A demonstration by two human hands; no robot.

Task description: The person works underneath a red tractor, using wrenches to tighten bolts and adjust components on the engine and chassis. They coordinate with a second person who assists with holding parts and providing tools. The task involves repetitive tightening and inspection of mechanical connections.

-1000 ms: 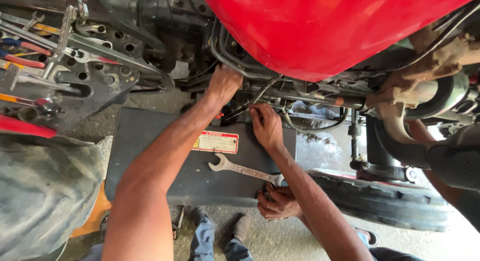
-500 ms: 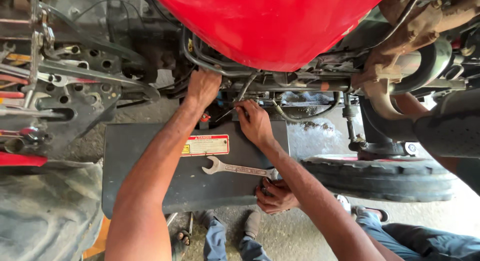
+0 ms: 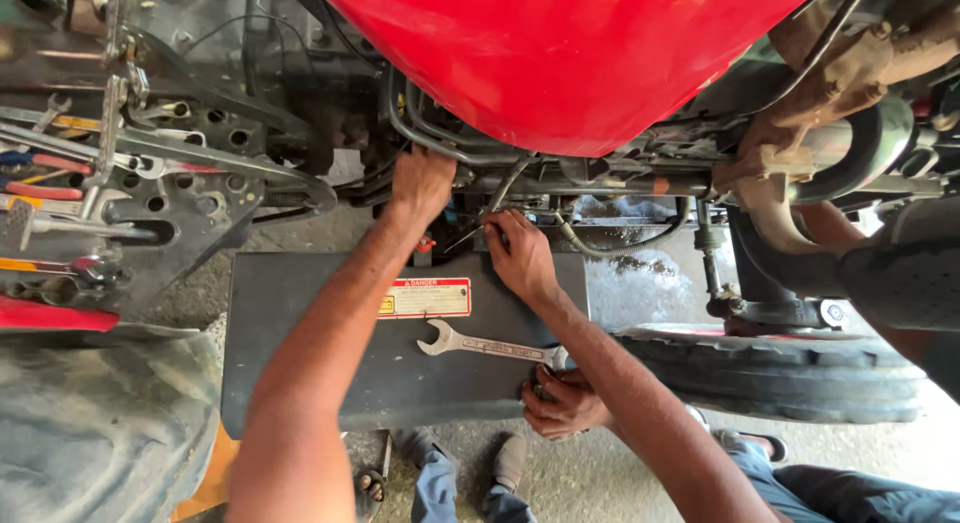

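Both hands, left hand (image 3: 422,183) and right hand (image 3: 520,255), curl around thin dark metal rods (image 3: 500,195) mid-frame under the red rounded tank (image 3: 570,53), so I'd grip steady, silver open-end wrench (image 3: 490,346) lying close below.

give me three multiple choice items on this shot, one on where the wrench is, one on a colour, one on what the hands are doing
1. Where does the wrench lie?
A. on top of the dark box
B. on the ground
C. in the right hand

2. What colour is the big body panel above the hands?
A. blue
B. red
C. white

3. How is the left hand placed?
A. flat on the tyre
B. gripping the wrench
C. reached up among the pipes under the panel

Answers: 1 A, the wrench rests flat on the box beside the warning label. 2 B, the panel is bright red. 3 C, the left hand is up at the pipes, close to the right hand.
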